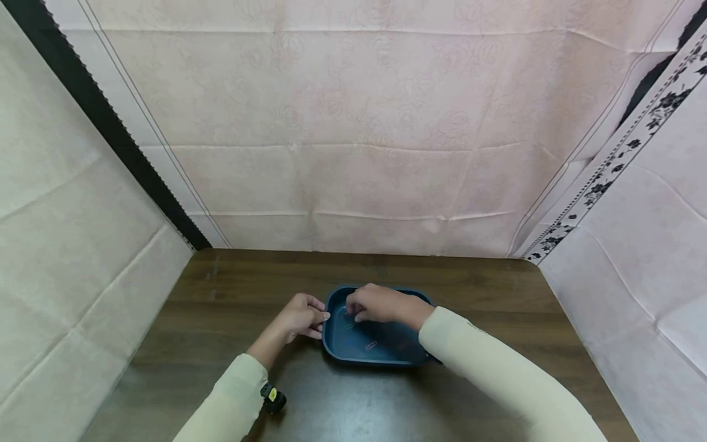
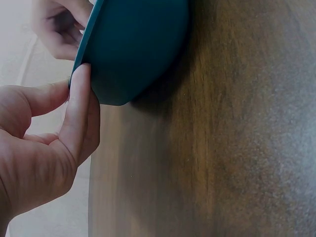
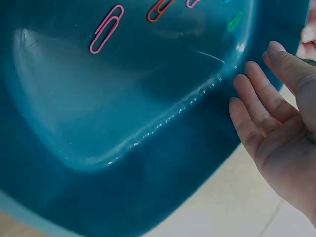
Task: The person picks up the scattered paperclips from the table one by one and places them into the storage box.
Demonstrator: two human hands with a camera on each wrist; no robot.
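A blue plastic tray (image 1: 381, 363) with rounded corners is on the wooden table. My left hand (image 1: 304, 317) pinches its left rim, thumb on one side and fingers against the outer wall (image 2: 133, 49). Over the tray's left part is my right hand (image 1: 378, 304), fingers pointing down and loosely bent. In the right wrist view these fingers (image 3: 256, 94) show nothing held, and they reach over the tray's side wall. Inside lie several coloured paper clips: a pink one (image 3: 106, 29), a red one (image 3: 160, 10), a green one (image 3: 234, 21) and others partly cut off.
The brown wooden table (image 1: 243, 276) extends around the tray. Pale patterned cloth (image 1: 359, 123) hangs behind it, with more cloth on both sides. A black device (image 1: 273, 398) is strapped to the left wrist, over the sleeve.
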